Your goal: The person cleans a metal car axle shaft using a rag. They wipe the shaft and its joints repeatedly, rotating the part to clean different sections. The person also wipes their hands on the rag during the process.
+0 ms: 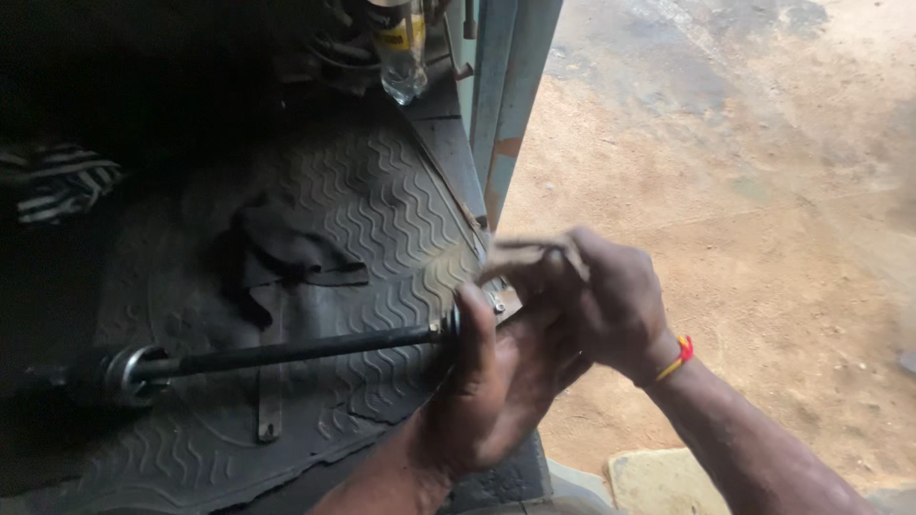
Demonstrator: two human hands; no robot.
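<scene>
Both hands work at the rod's outer end: left hand clenched around the black metal rod, right hand gripping a blurred tool, so brace the rod steady against the ribbed rubber mat.

A roadside or yard vehicle-repair spot, seen at an open cab doorway. A worn rubber floor mat with wavy ribbing lies beside a blue-grey door pillar. Outside is bare, oil-stained dirt ground, and a greasy black rod crosses the mat.
</scene>
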